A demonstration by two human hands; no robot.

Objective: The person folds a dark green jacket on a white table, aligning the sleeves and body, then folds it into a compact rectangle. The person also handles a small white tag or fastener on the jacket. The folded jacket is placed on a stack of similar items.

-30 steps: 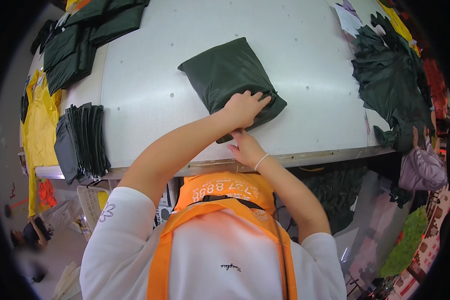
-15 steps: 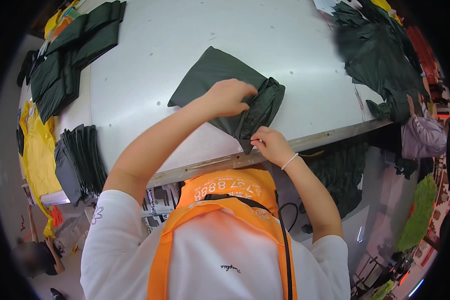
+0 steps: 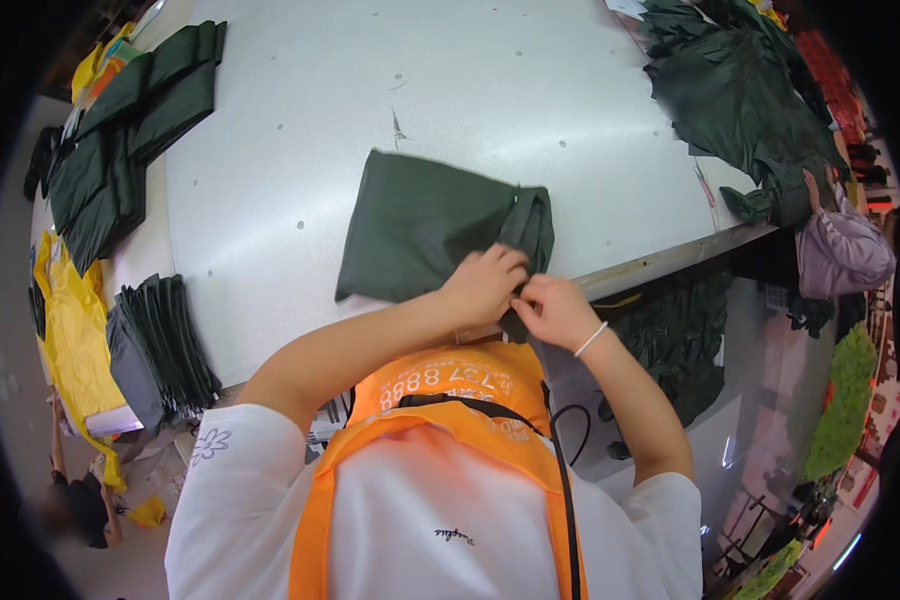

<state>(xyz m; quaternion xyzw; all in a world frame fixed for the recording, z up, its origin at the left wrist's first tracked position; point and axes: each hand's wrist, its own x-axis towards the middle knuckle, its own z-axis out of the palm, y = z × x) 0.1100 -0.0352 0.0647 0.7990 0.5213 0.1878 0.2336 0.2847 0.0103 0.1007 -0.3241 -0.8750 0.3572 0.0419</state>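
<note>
A dark green folded piece of thin, smooth fabric lies at the near edge of the white table, its kind of garment not clear. Along its right side runs a bunched, folded strip. My left hand is closed over the lower end of that strip, fingers curled onto the fabric. Right beside it, my right hand pinches the near corner of the same fabric, which hangs slightly past the table edge. The two hands almost touch, and their fingertips partly hide the fabric between them.
Folded dark green bundles lie at the far left, with an upright row of folded pieces and yellow fabric nearer. A loose dark green heap lies at the right, by a person in a mauve sleeve. More dark fabric sits under the table.
The fabric has been drawn toward me and turned slightly. My left hand has come down from the strip's middle to its near end, beside my right hand, which still pinches the corner.
</note>
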